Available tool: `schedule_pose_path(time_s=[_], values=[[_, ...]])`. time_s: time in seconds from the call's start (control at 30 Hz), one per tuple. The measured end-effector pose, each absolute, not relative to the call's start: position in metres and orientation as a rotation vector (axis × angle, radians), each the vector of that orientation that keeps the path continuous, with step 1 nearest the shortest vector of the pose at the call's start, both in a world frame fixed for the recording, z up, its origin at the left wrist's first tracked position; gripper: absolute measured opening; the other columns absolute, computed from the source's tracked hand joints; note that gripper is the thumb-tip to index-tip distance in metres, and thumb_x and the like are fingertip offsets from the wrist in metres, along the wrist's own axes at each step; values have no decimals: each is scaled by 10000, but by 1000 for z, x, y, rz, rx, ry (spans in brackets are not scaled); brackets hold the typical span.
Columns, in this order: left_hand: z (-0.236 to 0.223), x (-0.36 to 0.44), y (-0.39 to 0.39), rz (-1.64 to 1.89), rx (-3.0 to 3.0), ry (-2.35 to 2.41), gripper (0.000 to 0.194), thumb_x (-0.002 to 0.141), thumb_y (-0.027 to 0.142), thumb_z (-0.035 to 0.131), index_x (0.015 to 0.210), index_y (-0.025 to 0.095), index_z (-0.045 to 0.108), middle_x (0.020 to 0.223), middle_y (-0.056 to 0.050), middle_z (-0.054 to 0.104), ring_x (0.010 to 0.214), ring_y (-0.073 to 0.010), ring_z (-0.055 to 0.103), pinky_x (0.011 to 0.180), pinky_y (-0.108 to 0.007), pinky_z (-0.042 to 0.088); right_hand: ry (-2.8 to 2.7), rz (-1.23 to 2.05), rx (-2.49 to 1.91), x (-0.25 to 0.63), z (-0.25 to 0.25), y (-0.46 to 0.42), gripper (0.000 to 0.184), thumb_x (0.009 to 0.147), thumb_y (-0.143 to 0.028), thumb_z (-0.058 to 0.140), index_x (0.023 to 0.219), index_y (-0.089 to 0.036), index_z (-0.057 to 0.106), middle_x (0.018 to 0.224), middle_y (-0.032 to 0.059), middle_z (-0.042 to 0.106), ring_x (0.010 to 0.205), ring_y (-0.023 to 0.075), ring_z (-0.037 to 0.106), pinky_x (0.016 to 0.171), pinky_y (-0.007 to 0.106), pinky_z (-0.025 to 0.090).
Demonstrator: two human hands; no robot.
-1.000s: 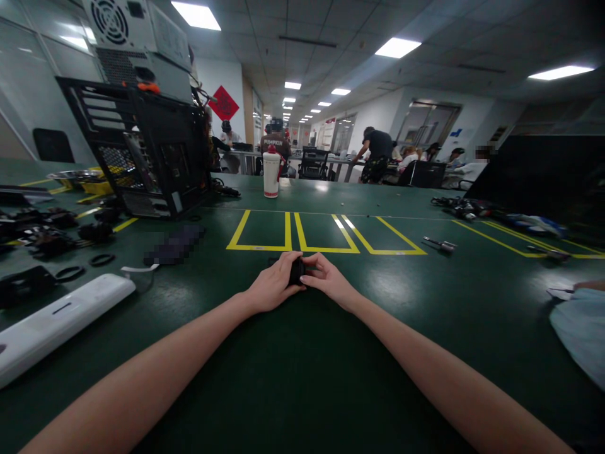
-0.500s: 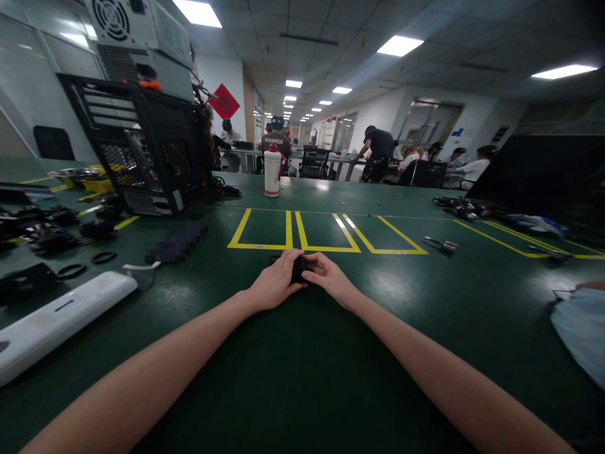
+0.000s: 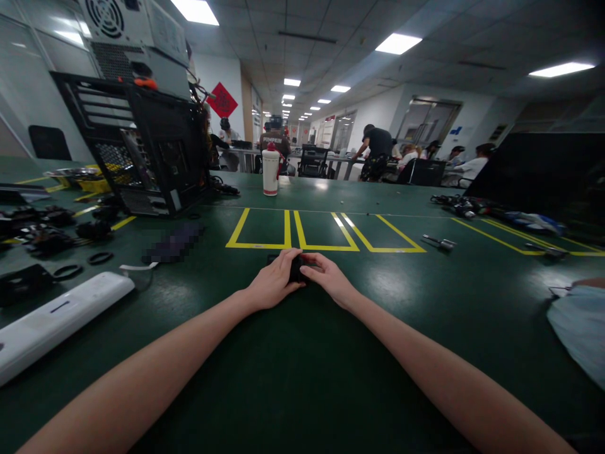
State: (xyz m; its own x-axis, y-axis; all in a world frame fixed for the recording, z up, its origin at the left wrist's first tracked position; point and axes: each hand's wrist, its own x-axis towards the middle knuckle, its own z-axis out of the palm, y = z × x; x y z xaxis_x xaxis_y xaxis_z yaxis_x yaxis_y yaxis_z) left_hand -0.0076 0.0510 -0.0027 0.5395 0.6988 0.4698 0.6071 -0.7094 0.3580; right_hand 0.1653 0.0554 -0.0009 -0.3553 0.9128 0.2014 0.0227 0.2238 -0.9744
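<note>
Between my two hands is a small black part (image 3: 295, 270), mostly covered by fingers, so its kind cannot be made out. My left hand (image 3: 274, 280) is wrapped over it from the left, and a bit of black shows past the knuckles. From the right, my right hand (image 3: 328, 277) has its thumb and fingertips closed on the part's right end. Both hands are low over the green table (image 3: 302, 378), just in front of the yellow tape rectangles (image 3: 326, 248).
At left stand a black computer case (image 3: 142, 145), a white power strip (image 3: 66, 325) and black rings (image 3: 100, 258). A white cup (image 3: 271, 170) is at the back. A metal tool (image 3: 439, 242) lies right. A light-blue sleeve (image 3: 579, 328) shows at the right edge. People work farther off.
The right fingers shift slightly around the end of the black part, the thumb and fingertips coming closer together. My left hand keeps its place. The view moves a little.
</note>
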Motion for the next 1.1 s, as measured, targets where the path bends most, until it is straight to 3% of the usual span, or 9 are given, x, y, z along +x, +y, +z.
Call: schedule_pose_path(time_s=[0.23,0.43,0.67,0.97,1.1], values=[[-3,-8,52,901,2621,1119,604,771,309,547,1246,228,183,1248,-109,348,1102,-259,447,831,-433,459,-1600,1379,-765,167,-1,55,323,656,-192,648,944,-223,504,1050,14,542,997,173,540,878,360,429],[-5,-7,53,928,2617,1114,616,764,323,556,1249,234,187,1245,-104,352,1107,-256,443,848,-443,448,-1571,1272,-828,164,-1,52,198,708,-261,602,875,-207,510,967,12,544,893,150,570,825,341,446],[-6,-7,54,923,2614,1124,624,770,337,546,1259,241,170,1248,-106,353,1090,-258,458,819,-445,461,-1592,1275,-927,164,2,53,300,719,-292,585,1000,-207,522,1071,45,531,974,173,534,874,366,412],[-3,-8,51,924,2616,1098,597,771,319,548,1239,241,187,1241,-100,354,1115,-262,441,825,-439,462,-1541,1299,-831,161,0,49,218,690,-271,615,873,-219,508,969,2,543,904,147,555,831,329,442],[-2,-7,51,921,2612,1097,589,772,319,547,1236,231,196,1234,-104,360,1098,-256,454,828,-430,462,-1550,1271,-868,161,2,50,247,701,-266,604,928,-218,519,1013,18,534,944,155,540,858,339,422]])
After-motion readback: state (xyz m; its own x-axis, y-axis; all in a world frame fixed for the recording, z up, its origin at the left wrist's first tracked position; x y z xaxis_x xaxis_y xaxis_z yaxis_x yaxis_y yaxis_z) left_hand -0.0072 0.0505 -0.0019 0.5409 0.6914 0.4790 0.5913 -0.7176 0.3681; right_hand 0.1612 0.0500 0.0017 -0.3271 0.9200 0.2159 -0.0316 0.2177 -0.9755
